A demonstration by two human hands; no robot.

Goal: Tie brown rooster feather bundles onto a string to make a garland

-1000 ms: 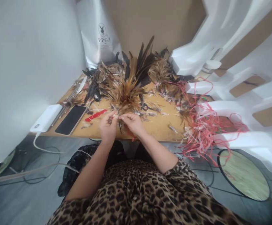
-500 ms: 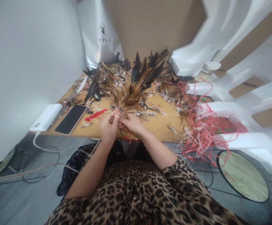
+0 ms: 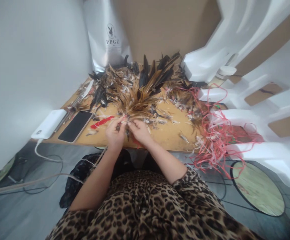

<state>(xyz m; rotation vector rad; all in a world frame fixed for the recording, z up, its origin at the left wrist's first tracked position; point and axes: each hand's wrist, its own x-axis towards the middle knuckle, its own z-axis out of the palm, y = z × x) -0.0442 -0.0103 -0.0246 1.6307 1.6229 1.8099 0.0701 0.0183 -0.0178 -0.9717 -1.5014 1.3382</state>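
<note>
A fan-shaped bundle of brown and black feathers (image 3: 141, 91) lies on the wooden table (image 3: 170, 133), its quill ends pointing towards me. My left hand (image 3: 114, 131) and my right hand (image 3: 140, 130) meet at those quill ends, fingers pinched together on the base of the bundle. A thin red string (image 3: 136, 142) shows under my right hand at the table's front edge. More loose feathers (image 3: 102, 90) are heaped behind and to the left of the bundle.
A red-handled tool (image 3: 101, 122), a dark phone (image 3: 75, 126) and a white power bank (image 3: 48, 124) lie left of my hands. A tangle of red string (image 3: 217, 133) spills off the right side. White foam pieces (image 3: 255, 86) and a silver bag (image 3: 108, 36) stand behind.
The bundle, held more upright a second ago, has tipped down to the right onto the table. My hands stay pinched at its base, with only small finger movements.
</note>
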